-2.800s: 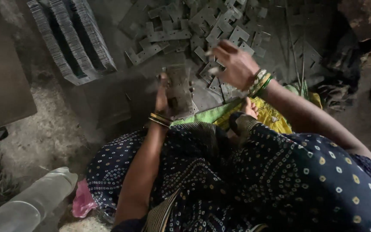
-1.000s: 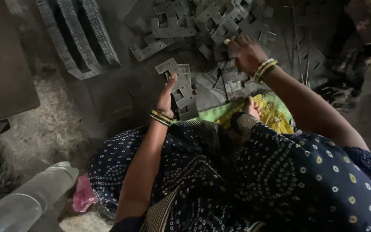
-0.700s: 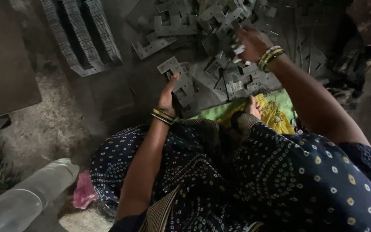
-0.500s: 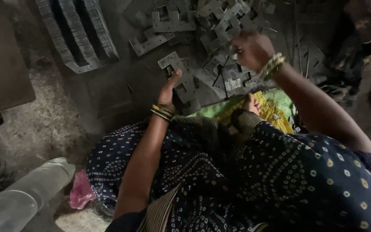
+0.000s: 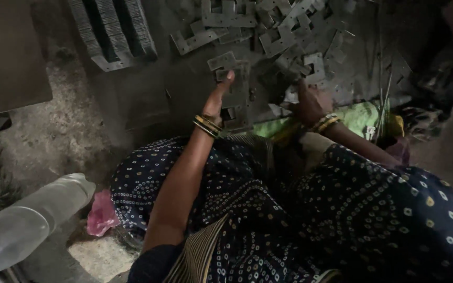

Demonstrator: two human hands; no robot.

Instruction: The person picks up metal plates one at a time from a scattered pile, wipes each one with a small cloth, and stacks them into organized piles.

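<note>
Metal plates, flat grey stamped pieces, are standing as a small upright stack (image 5: 235,97) on the floor in front of the knees, with the left hand (image 5: 220,93) pressing against its left side, thumb up; the fingers are hiding behind the stack, so how far they are curling is impossible to tell. Right hand (image 5: 310,102) is reaching into the loose plate pile (image 5: 289,31), knuckles up, fingers bent down among the pieces; whether they are gripping one is unclear. Pile is too jumbled and dark to count and is running off the top edge. Three ribbed plate rows (image 5: 112,31) are lying upper left, also cropped. One pink scrap (image 5: 100,214) and one pale cylinder (image 5: 24,225) are sitting lower left.
</note>
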